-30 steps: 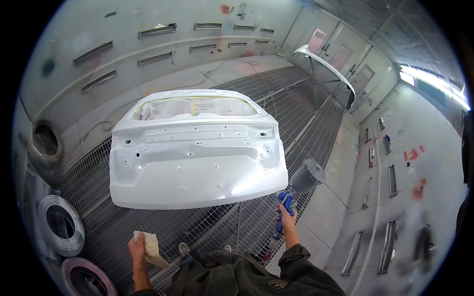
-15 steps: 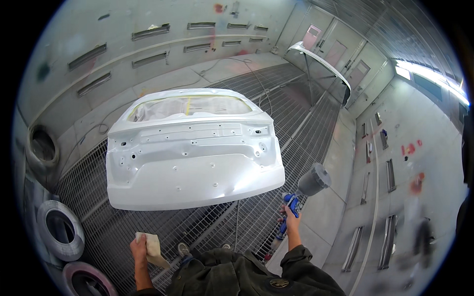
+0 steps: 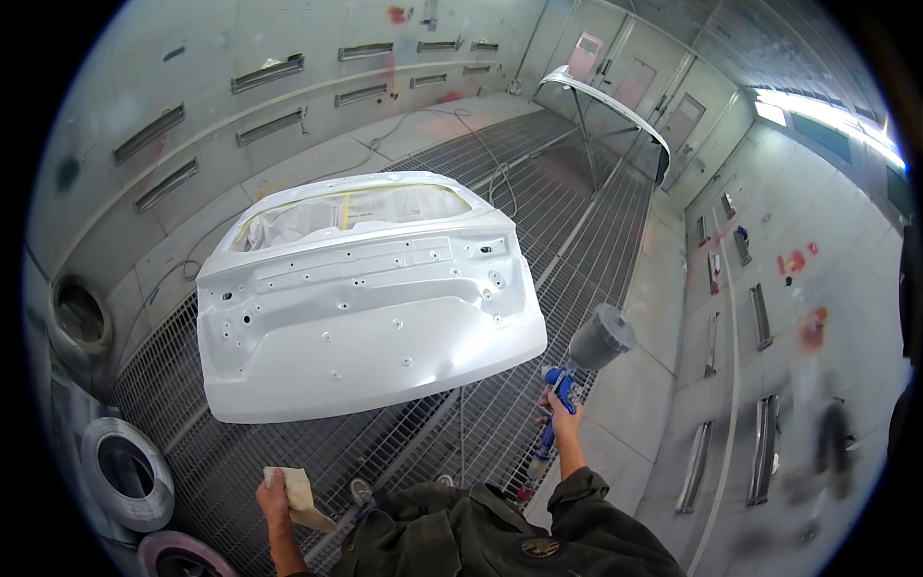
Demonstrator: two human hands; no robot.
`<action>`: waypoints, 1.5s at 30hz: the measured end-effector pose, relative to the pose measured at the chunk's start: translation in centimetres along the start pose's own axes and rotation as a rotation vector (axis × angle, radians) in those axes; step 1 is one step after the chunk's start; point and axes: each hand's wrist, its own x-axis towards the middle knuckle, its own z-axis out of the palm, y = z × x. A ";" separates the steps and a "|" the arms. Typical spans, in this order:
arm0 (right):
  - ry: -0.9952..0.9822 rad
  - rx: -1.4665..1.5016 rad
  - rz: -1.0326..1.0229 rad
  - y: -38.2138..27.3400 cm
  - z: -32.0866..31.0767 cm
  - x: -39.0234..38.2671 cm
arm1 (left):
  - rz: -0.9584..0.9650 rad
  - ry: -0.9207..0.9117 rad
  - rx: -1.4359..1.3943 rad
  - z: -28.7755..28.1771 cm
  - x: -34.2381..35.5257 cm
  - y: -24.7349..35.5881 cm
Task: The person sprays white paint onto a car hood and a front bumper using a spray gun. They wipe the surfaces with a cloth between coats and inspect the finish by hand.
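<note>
In my right hand [image 3: 565, 415] I grip a blue spray gun [image 3: 560, 387] by its handle, with a grey cup [image 3: 602, 337] on top. The gun is held beside the lower right corner of a white car tailgate [image 3: 375, 332], apart from it. Beige masking paper and yellow tape cover the tailgate's window opening [image 3: 385, 207]. My left hand [image 3: 273, 495] is closed round a folded cream cloth [image 3: 300, 498], below the tailgate's lower left edge. Whatever bears the tailgate from beneath is hidden.
Tyres [image 3: 127, 473] lie along the left wall. A metal grating [image 3: 538, 178] forms the floor, and a thin hose [image 3: 495, 159] trails over it behind the tailgate. Farther back, a white curved panel [image 3: 615, 104] rests on a stand. Slotted vents line both side walls.
The view has turned slightly, so the tailgate and back wall sit farther left. Both hands keep their hold on the spray gun and the cloth.
</note>
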 end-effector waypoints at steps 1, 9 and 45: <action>-0.014 -0.009 0.007 -0.1 0.0 0.1 | 0.003 0.000 0.000 -0.1 0.1 0.0; 0.016 -0.008 0.018 -0.5 0.2 0.4 | -0.006 -0.015 0.046 -0.2 -0.3 0.9; 0.020 0.028 0.107 2.0 -6.4 8.7 | 0.000 0.076 0.107 2.0 -6.2 0.2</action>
